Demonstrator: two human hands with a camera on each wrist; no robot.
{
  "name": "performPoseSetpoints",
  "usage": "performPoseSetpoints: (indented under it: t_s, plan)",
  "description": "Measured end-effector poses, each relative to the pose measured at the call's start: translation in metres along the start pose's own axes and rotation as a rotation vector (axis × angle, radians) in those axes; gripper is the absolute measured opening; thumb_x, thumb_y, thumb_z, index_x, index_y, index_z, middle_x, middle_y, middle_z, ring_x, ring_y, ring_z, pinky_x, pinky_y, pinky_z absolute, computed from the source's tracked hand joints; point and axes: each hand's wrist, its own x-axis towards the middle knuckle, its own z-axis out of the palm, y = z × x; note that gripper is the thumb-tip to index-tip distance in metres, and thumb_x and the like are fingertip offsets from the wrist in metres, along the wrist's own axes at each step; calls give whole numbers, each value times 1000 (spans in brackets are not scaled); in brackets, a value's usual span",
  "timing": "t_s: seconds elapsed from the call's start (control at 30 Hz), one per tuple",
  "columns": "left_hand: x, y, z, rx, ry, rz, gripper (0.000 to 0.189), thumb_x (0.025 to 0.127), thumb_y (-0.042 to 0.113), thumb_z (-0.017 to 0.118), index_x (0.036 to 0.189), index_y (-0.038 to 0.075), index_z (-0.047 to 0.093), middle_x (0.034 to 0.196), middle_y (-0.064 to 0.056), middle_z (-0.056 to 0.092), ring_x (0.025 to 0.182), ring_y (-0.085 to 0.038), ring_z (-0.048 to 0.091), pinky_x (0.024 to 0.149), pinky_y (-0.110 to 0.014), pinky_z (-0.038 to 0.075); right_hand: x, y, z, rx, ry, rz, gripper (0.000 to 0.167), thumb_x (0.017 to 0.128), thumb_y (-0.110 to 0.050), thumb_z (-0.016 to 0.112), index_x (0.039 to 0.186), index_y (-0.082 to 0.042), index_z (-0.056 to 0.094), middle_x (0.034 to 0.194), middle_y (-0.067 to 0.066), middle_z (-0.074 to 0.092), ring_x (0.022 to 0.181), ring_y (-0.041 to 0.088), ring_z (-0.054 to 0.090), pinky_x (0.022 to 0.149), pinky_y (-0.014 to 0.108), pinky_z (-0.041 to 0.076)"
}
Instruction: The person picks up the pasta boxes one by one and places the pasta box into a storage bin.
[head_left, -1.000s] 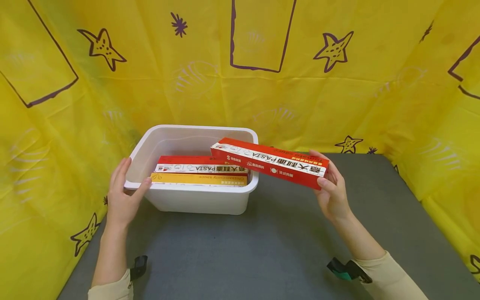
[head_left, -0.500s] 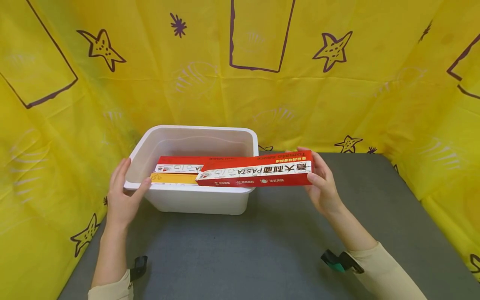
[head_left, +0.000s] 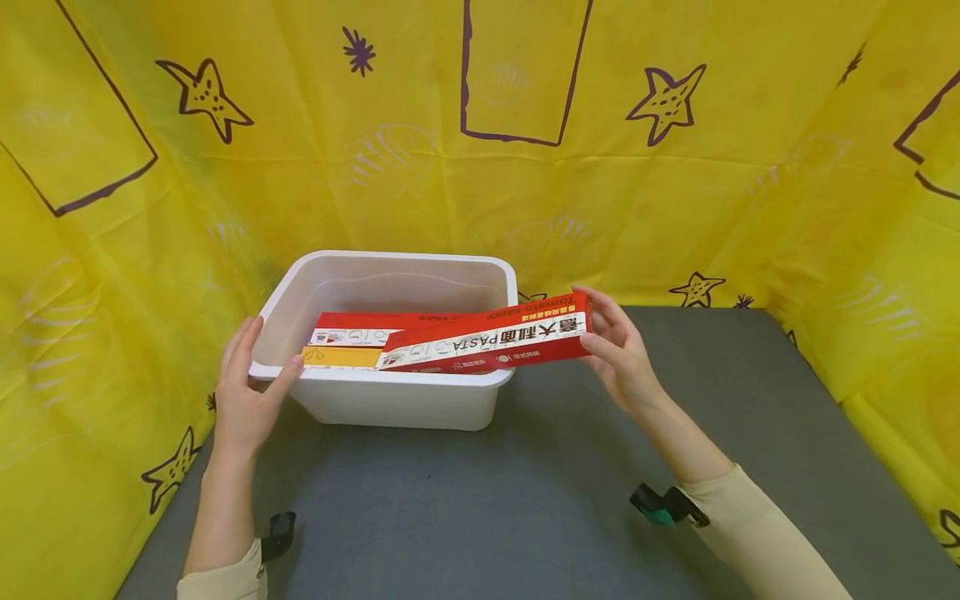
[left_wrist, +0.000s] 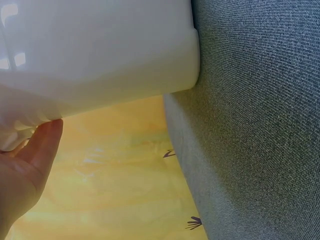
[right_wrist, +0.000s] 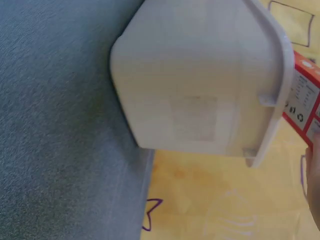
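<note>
A white plastic bin (head_left: 397,404) stands on the dark table. My left hand (head_left: 243,404) grips its left front corner, thumb over the front rim and fingers along the left rim. In the left wrist view, those fingers (left_wrist: 44,145) lie against the bin's outer wall. At the right, my right hand (head_left: 621,354) pinches the end of a red and white pasta box (head_left: 480,340). That box slants down leftward into the bin, its far end low inside and its held end raised beyond the right rim. The right wrist view shows its printed end face (right_wrist: 301,97) past the rim.
Inside the bin lie another red pasta box (head_left: 360,321) and a yellow box (head_left: 337,357), both partly covered by the held box. Yellow patterned cloth (head_left: 420,192) hangs behind and at both sides. The grey tabletop (head_left: 465,500) extends in front and to the right.
My right hand has moved left, bringing the pasta box over and into the bin; its left end dropped while the held end now tilts up. My left hand has stayed on the bin.
</note>
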Motion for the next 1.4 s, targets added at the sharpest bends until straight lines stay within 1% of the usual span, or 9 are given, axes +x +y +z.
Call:
performPoseSetpoints:
  t_s: [0.1,0.33,0.57,0.73,0.87,1.07,1.2,1.33,1.4]
  plan:
    - [0,0,0,-2,2,-3,70,89,28,68,151,32,36,155,13,28,138,-19,31,107,-54,36,2,3,1,-17,14,20,50,88,2,49,136,-13,50,121,5,58,106,22,54,83,33,56]
    - [0,0,0,-6,6,-4,70,88,28,68,151,32,37,155,13,28,139,-18,31,106,-55,36,5,7,1,-32,63,44,45,89,0,58,131,-12,50,123,4,56,106,22,53,82,31,55]
    - [1,-1,1,-4,0,-8,70,89,29,68,151,33,36,155,14,28,139,-19,30,106,-55,37,9,13,3,-39,85,78,48,90,-2,59,136,-9,49,128,5,53,107,22,54,83,32,56]
    - [1,-1,1,-3,1,-8,70,89,29,68,151,33,36,155,14,28,138,-19,30,106,-55,36,9,17,6,-77,75,100,53,90,3,55,142,1,43,131,4,54,109,21,58,86,32,55]
    - [1,0,1,-6,3,-13,70,89,29,68,151,33,36,155,13,28,138,-19,30,106,-56,36,10,19,6,-178,67,94,55,90,4,57,143,6,41,132,3,56,112,19,59,87,30,54]
    - [0,2,0,1,-6,-23,71,89,30,67,152,33,35,156,13,27,138,-20,30,105,-56,37,12,22,8,-346,55,87,54,90,-1,64,142,2,47,138,9,55,117,18,56,89,30,53]
    - [-1,3,0,5,-10,-28,71,89,31,67,152,34,34,156,13,26,138,-20,30,104,-58,37,13,24,10,-425,30,78,55,90,-2,66,142,0,48,143,14,50,122,24,55,89,31,53]
    - [-1,3,0,6,-9,-26,72,89,32,67,152,34,34,156,13,26,138,-20,30,104,-58,37,14,25,13,-455,5,82,56,90,-2,67,143,-1,48,146,14,47,124,35,53,90,33,52]
    - [-1,2,0,6,-6,-20,72,88,31,67,152,34,34,156,13,27,139,-20,30,104,-59,37,14,26,14,-484,-7,79,56,90,-2,67,143,-2,48,147,12,46,129,32,49,93,34,50]
